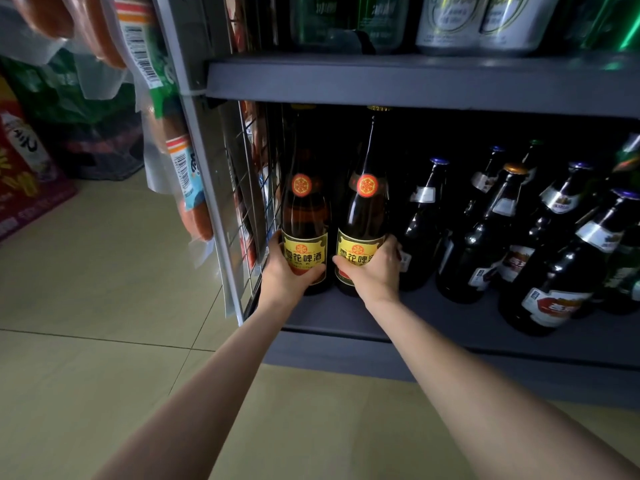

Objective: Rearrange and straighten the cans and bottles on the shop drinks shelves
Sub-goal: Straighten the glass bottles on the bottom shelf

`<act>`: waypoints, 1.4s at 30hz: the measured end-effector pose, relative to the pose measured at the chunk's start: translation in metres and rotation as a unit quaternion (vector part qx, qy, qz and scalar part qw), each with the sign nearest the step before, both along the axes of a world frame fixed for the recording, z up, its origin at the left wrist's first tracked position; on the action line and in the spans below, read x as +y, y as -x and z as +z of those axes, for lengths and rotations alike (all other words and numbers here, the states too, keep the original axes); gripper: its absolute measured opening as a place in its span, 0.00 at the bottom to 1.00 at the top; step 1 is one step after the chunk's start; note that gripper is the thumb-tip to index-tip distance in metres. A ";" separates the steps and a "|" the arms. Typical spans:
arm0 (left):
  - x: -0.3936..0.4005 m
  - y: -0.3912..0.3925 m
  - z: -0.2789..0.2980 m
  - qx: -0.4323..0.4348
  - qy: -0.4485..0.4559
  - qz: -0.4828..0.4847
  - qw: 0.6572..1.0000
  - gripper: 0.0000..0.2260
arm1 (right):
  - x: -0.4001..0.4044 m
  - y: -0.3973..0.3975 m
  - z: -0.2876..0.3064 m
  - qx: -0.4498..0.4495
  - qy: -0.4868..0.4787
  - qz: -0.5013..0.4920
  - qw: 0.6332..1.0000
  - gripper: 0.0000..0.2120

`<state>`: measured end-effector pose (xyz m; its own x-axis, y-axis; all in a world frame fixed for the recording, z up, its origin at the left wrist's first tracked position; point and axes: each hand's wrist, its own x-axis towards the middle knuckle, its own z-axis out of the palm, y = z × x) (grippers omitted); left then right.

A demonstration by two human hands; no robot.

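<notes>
Bare forearms reach from the near edge over pale floor tiles [104, 271] to the lower shelf [433, 320], where 2 tall brown bottles with yellow labels stand upright, side by side, at its left end by the wire side panel [249, 188]. The left hand [287, 271] wraps the base of the left yellow-label bottle [304, 209] — thumb across the label front. The right hand [374, 268] curls round the base of the right yellow-label bottle [363, 209] in the same grip. Right of these stand about 8 smaller dark bottles [481, 244] with silver neck labels, in loose rows, several leaning in this wide view. Farther up, the upper shelf [415, 81] carries 2 silver cans [481, 22] and green packs [346, 19] — count unclear. Packaged sausages [180, 161] hang outside at left.
</notes>
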<state>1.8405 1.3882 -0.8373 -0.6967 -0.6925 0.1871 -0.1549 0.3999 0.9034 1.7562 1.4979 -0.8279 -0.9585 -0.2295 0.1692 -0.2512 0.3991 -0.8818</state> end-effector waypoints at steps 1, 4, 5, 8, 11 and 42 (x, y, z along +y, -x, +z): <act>0.000 0.001 0.000 -0.001 -0.005 -0.004 1.000 0.40 | 0.000 0.002 0.001 -0.004 -0.004 0.013 1.000 0.39; -0.002 0.004 0.001 -0.006 -0.010 -0.019 1.000 0.40 | 0.002 0.007 0.007 -0.033 -0.032 0.046 0.998 0.40; -0.003 0.005 0.002 -0.008 -0.013 -0.021 1.000 0.39 | 0.005 0.008 0.010 -0.051 -0.051 0.056 0.996 0.40; -0.004 0.006 0.005 -0.019 -0.023 -0.017 0.999 0.38 | 0.023 0.001 0.020 -0.105 -0.101 0.096 0.985 0.29; -0.001 0.002 0.009 -0.017 -0.014 -0.014 1.000 0.38 | 0.046 -0.018 0.030 -0.070 -0.099 0.125 0.985 0.17; 0.007 0.041 -0.011 -0.031 -0.055 0.086 0.994 0.37 | 0.099 -0.016 0.068 0.051 -0.027 0.088 0.994 0.34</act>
<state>1.7997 1.3949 -0.8484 -0.5739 -0.8164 0.0639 -0.2700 0.2623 0.9264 1.7723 1.5971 -0.7594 -0.8806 -0.4045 0.2469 -0.4095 0.3872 -0.8261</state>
